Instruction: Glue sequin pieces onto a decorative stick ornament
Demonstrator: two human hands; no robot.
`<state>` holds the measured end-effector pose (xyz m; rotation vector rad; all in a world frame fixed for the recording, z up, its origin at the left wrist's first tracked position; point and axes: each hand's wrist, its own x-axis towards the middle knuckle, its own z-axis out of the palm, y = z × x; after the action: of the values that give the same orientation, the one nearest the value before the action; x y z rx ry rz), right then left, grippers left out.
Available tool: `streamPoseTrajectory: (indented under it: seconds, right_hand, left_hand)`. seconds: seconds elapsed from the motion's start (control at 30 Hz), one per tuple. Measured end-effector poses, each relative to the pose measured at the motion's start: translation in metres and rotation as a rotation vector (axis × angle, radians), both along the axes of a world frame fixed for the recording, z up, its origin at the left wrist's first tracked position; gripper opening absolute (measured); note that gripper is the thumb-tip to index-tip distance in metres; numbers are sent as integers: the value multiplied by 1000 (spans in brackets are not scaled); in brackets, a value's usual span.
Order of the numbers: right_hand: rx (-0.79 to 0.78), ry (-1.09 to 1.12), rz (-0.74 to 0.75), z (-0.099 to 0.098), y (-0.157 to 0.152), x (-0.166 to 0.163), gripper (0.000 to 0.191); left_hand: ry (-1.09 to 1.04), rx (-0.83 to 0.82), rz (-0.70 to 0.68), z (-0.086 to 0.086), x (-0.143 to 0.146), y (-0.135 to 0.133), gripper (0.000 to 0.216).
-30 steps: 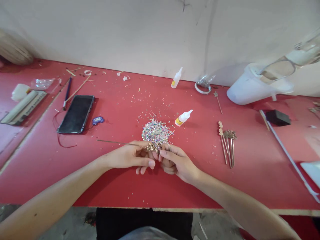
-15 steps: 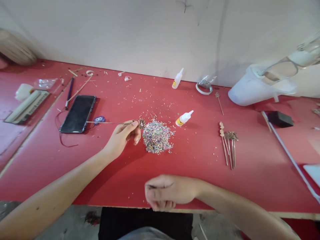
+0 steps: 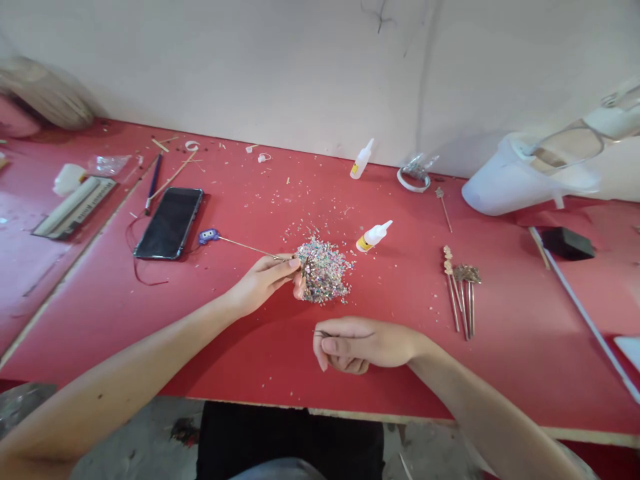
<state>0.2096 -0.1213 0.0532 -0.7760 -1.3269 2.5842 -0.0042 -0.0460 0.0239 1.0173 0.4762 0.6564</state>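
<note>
Beside the glitter pile (image 3: 330, 272), the left hand (image 3: 260, 281) pinches a stick (image 3: 255, 249) extending leftward; nearer, the right hand (image 3: 357, 343) pinches a dark item (image 3: 322, 333).

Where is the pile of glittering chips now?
In the head view, the pile lies near the centre, beside the left hand, left of the nearer white bottle.

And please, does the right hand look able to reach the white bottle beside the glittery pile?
Probably yes: nothing stands between the right hand and the white bottle, only red tabletop beside the glittery pile, though the hand seems to pinch a thin dark item.
</note>
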Motion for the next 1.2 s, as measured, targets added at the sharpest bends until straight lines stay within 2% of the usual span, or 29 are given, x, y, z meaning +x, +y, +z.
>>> streamPoseTrajectory:
  seconds: [0.07, 0.13, 0.3, 0.37, 0.43, 0.6, 0.73, 0.83, 0.97, 1.03, 1.2]
  right_hand:
    - [127, -5, -52, -4, 4, 4, 35]
    - [328, -72, -167, -11, 8, 7, 36]
    - [697, -373, -533, -28, 16, 15, 28]
    - [836, -462, -579, -31, 17, 16, 25]
    - [946, -504, -564, -32, 17, 16, 23]
    - [974, -519, -591, -33, 19, 15, 25]
    - [1142, -496, -700, -37, 23, 18, 23]
    - [1237, -600, -764, -42, 27, 20, 26]
    - [1170, -654, -881, -49, 29, 20, 25]
    - [1168, -643, -872, -50, 30, 19, 22]
    - [1331, -655, -791, -47, 30, 18, 18]
  left_hand:
    - [8, -5, -8, 1, 0, 0, 34]
    - [13, -12, -9, 3, 0, 1, 35]
    - [-4, -52, -18, 4, -1, 2, 34]
    - [0, -44, -37, 3, -2, 3, 34]
    - [6, -11, -28, 2, -4, 4, 35]
    - [13, 17, 83, -1, -5, 7, 33]
    - [1, 19, 125, -3, -6, 10, 33]
    - [-33, 14, 82, -3, -6, 9, 32]
    - [-64, -2, -47, -2, -7, 7, 33]
    - [-52, 13, -52, 0, -6, 5, 33]
    - [-56, 34, 9, 0, -5, 8, 32]
